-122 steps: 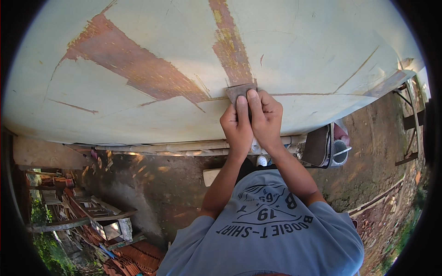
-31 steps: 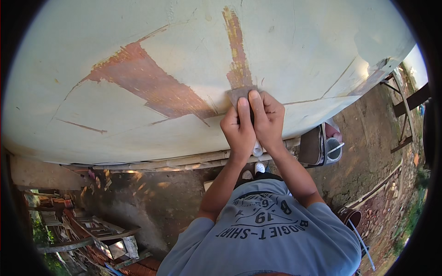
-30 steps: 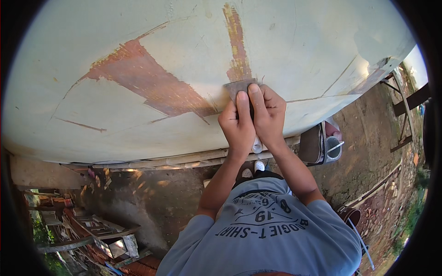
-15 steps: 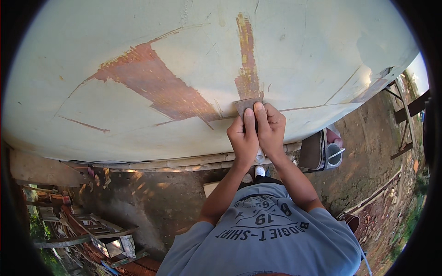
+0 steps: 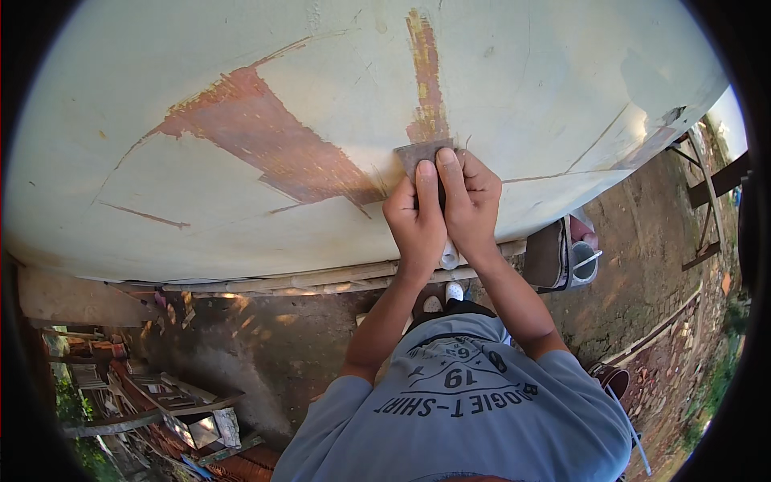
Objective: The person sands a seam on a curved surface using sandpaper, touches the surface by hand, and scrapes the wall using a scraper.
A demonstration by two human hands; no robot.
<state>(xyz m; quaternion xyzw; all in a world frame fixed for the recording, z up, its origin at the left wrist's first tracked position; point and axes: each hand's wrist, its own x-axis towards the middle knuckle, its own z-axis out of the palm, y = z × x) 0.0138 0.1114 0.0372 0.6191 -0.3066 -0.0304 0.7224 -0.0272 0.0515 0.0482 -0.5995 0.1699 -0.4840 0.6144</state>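
Note:
A grey-brown sanding block [image 5: 419, 156] is pressed flat against a big curved pale-painted hull [image 5: 241, 88]. My left hand [image 5: 417, 218] and my right hand [image 5: 469, 205] sit side by side on the block, fingers stretched over it, both pushing it on the hull. It lies at the lower end of a narrow worn strip of brown and yellow bare patch [image 5: 426, 76]. A wider reddish-brown bare patch [image 5: 269, 149] spreads to the left of my hands.
Wooden planks [image 5: 265, 281] run under the hull's lower edge. A dark bucket [image 5: 554, 255] with a pale container beside it stands on the dirt ground at right. Scrap wood and junk [image 5: 161, 410] pile at lower left. Metal frames [image 5: 711, 209] stand at far right.
Both hands slid the block down the hull and back up along the narrow worn strip. The view has shifted slightly.

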